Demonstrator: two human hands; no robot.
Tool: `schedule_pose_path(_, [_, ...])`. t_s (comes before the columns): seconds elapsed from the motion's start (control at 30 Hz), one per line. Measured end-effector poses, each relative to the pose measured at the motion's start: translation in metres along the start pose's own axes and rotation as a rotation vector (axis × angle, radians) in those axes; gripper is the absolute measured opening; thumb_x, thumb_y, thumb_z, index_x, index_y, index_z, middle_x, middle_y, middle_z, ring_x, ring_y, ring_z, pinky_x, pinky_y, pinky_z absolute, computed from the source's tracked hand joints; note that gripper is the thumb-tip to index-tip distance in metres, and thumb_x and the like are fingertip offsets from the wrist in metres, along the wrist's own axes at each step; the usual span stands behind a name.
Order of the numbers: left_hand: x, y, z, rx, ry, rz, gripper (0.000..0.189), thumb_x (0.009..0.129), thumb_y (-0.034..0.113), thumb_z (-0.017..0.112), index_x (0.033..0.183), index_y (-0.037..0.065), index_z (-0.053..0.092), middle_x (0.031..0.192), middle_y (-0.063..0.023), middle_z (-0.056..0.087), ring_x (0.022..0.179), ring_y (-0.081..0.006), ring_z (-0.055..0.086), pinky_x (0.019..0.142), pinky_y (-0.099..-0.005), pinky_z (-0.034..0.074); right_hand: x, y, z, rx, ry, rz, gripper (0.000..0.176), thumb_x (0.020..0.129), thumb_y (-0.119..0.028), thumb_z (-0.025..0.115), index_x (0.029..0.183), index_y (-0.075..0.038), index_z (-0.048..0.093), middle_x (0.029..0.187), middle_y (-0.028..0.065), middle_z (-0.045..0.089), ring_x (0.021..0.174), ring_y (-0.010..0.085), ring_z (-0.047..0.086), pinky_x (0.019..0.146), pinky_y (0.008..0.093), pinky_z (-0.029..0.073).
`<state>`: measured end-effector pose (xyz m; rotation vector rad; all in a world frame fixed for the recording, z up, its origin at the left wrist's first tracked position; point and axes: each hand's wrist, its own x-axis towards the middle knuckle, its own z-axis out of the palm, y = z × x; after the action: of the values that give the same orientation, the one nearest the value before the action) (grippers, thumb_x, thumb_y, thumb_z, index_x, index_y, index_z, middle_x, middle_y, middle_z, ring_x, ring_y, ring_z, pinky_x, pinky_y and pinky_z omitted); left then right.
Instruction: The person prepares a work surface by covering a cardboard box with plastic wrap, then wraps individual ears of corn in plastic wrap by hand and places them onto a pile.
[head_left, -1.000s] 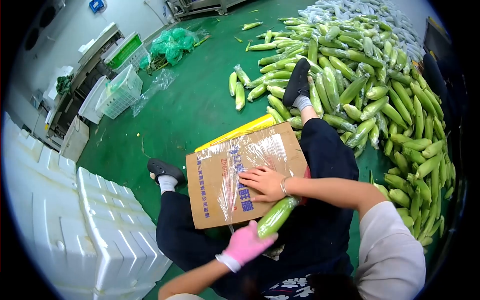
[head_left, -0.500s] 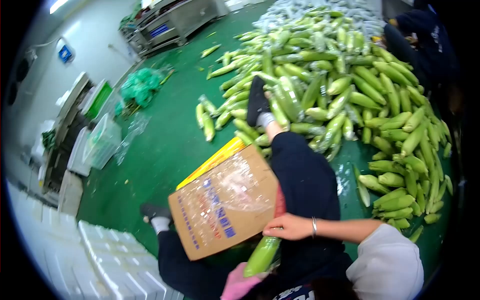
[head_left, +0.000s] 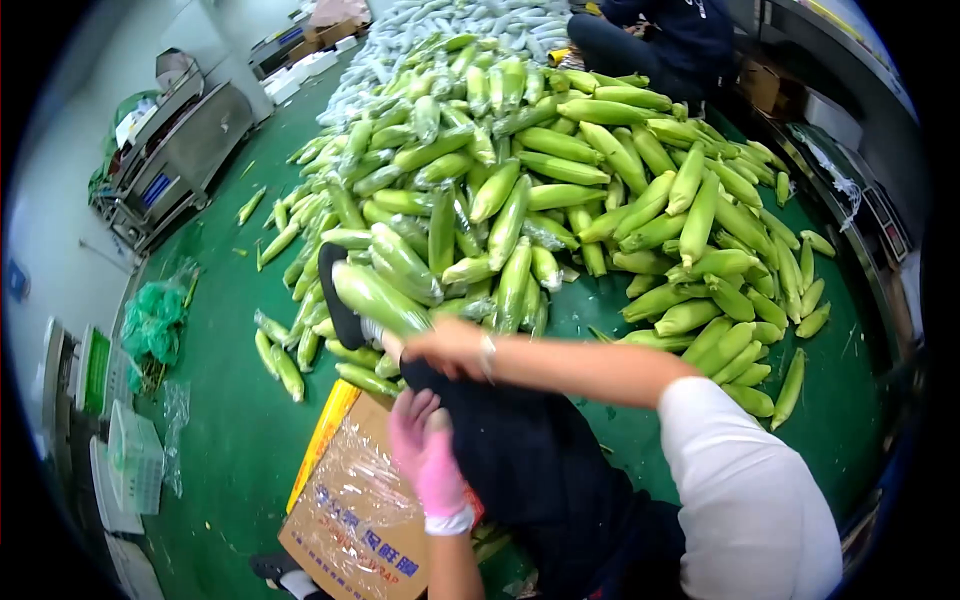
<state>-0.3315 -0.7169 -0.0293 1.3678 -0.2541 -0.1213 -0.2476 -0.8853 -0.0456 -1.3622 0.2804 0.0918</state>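
Note:
My right hand (head_left: 450, 347), bare with a bracelet at the wrist, is stretched forward over my leg and closed on the near end of an ear of corn (head_left: 378, 297). This green-husked ear seems wrapped in shiny clear film and points toward the heap. My left hand (head_left: 428, 450), in a pink glove, is raised above the cardboard box (head_left: 350, 500), its fingers apart and holding nothing. Clear film lies over the printed box. Beyond my shoe (head_left: 335, 290) lies a big pile of corn (head_left: 560, 170), wrapped ears on the left and bare ones on the right.
Another person (head_left: 660, 45) sits behind the heap, near many bluish wrapped pieces (head_left: 460, 25). Plastic crates (head_left: 135, 455) and a green net bag (head_left: 155, 320) lie left on the green floor (head_left: 240, 440). A metal cart (head_left: 190, 150) stands back left, a shelf (head_left: 840, 190) right.
My view has turned to the right. My right hand has carried the ear of corn from my lap forward to the heap. My left hand has let go of it and risen over the box.

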Motion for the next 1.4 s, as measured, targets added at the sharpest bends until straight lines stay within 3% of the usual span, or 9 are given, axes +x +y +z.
schedule_pose_path(0.23, [-0.086,0.06,-0.122,0.228,0.529,-0.46,0.021,0.095,0.008,0.06,0.114,0.002,0.065,0.086,-0.0016,0.058,0.074,-0.0082,0.053,0.063,-0.0236,0.046,0.02,-0.043,-0.257,-1.272,0.782,-0.303,0.059,0.076,-0.015,0.071,0.131,-0.001,0.052,0.123,0.0221,0.058,0.112,0.035,0.058,0.096,0.0461,0.048])
schedule_pose_path(0.33, [-0.153,0.019,-0.213,0.595,0.522,-0.179,0.028,0.097,0.013,0.059,0.119,-0.003,0.061,0.099,-0.0084,0.066,0.074,-0.0123,0.059,0.06,-0.0245,0.048,-0.078,-0.001,-0.312,-1.696,0.623,0.271,0.068,0.069,-0.022,0.077,0.13,-0.006,0.051,0.121,0.0199,0.055,0.115,0.0385,0.054,0.1,0.0441,0.047])
schedule_pose_path(0.47, [-0.178,0.005,-0.291,0.574,0.651,-0.458,0.022,0.091,0.007,0.06,0.11,-0.004,0.057,0.09,-0.0097,0.061,0.083,-0.0138,0.057,0.075,-0.0289,0.048,-0.1,0.064,-0.366,-2.004,0.801,-0.222,0.035,0.081,-0.01,0.06,0.116,-0.009,0.063,0.107,0.0168,0.063,0.102,0.035,0.061,0.088,0.0459,0.049])
schedule_pose_path(0.53, [-0.166,0.018,-0.286,0.79,0.629,-0.344,0.027,0.089,0.007,0.062,0.113,-0.004,0.056,0.102,-0.0086,0.061,0.092,-0.0161,0.058,0.084,-0.0298,0.049,-0.076,0.063,-0.382,-2.014,0.607,0.202,0.029,0.086,-0.008,0.053,0.114,-0.01,0.064,0.102,0.0183,0.065,0.099,0.0338,0.064,0.082,0.0467,0.052])
schedule_pose_path(0.77, [-0.151,0.016,-0.283,1.382,0.45,-0.169,0.055,0.079,0.037,0.079,0.115,-0.001,0.059,0.102,-0.0173,0.061,0.088,-0.033,0.061,0.076,-0.041,0.051,-0.127,-0.066,-0.06,-0.587,0.28,-0.618,0.034,0.09,-0.001,0.066,0.123,-0.002,0.058,0.11,0.0077,0.067,0.095,0.0138,0.064,0.083,0.0261,0.051])
schedule_pose_path(1.0, [-0.157,0.019,-0.279,1.528,0.283,-0.522,0.045,0.085,0.048,0.071,0.084,0.004,0.057,0.078,-0.0132,0.064,0.074,-0.0338,0.065,0.065,-0.0429,0.051,-0.058,0.107,0.206,0.373,-0.134,-0.042,0.029,0.089,-0.012,0.075,0.111,-0.006,0.059,0.096,0.0015,0.063,0.083,0.0093,0.059,0.065,0.0225,0.048])
schedule_pose_path(1.13, [-0.173,0.008,-0.307,1.57,0.276,-0.315,0.028,0.091,0.032,0.062,0.084,0.005,0.062,0.073,-0.011,0.067,0.065,-0.0295,0.066,0.06,-0.0407,0.051,-0.066,0.14,0.218,0.363,-0.099,0.07,0.03,0.091,-0.014,0.073,0.111,0.0,0.055,0.103,0.0086,0.064,0.089,0.0173,0.066,0.071,0.0311,0.06])
schedule_pose_path(1.2, [-0.174,0.036,-0.311,0.453,0.43,-0.695,0.022,0.091,0.021,0.056,0.082,0.002,0.061,0.069,-0.0068,0.064,0.058,-0.0204,0.062,0.055,-0.0312,0.048,-0.073,0.14,0.194,0.248,-0.149,0.066,0.03,0.092,-0.015,0.072,0.111,0.001,0.055,0.104,0.0107,0.064,0.092,0.0195,0.067,0.075,0.0333,0.061])
schedule_pose_path(1.4, [-0.114,0.078,-0.279,0.107,0.756,0.214,0.019,0.098,0.011,0.055,0.093,-0.005,0.064,0.087,-0.0104,0.066,0.077,-0.0168,0.061,0.075,-0.0294,0.049,-0.069,0.124,0.186,-0.03,-0.228,0.22,0.035,0.093,-0.023,0.072,0.108,0.006,0.061,0.1,0.0128,0.068,0.083,0.0204,0.069,0.069,0.0324,0.06])
